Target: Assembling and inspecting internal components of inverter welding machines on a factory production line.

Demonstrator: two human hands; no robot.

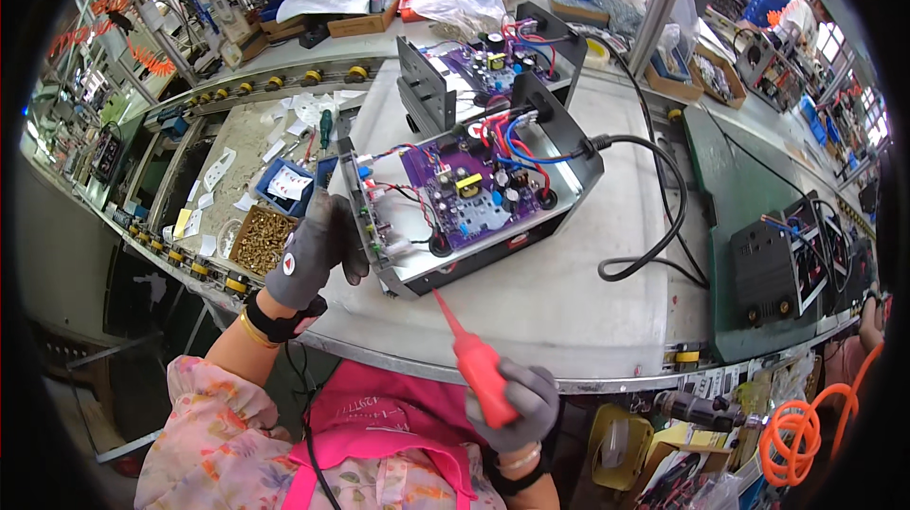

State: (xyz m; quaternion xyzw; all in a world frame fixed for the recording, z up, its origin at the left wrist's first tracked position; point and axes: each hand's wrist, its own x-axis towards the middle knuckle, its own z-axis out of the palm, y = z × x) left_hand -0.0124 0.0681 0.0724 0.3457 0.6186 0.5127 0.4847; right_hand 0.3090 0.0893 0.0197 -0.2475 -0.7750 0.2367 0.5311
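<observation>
An open black metal case (464,268) with a purple circuit board (450,173) and red and blue wires inside sits at the middle of the bench. At its left end panel is my left hand (313,249), in a grey glove, its fingers closed against the panel's outer side; the fingertips are partly hidden. My right hand (536,406), also gloved, is wrapped round a red squeeze bottle (481,373) in front of the bench edge. The bottle's thin pointed nozzle tilts up and left, its tip near the case's lower front corner. A black cable (654,145) runs from the case's right end.
Behind stands a second open case (417,83) with a similar board. To the left are a box of brass fittings (261,240), a blue bin (284,185) and a screwdriver (326,126). At right, another black unit (768,268) stands on a green surface, with a co-worker's hand (870,325) nearby.
</observation>
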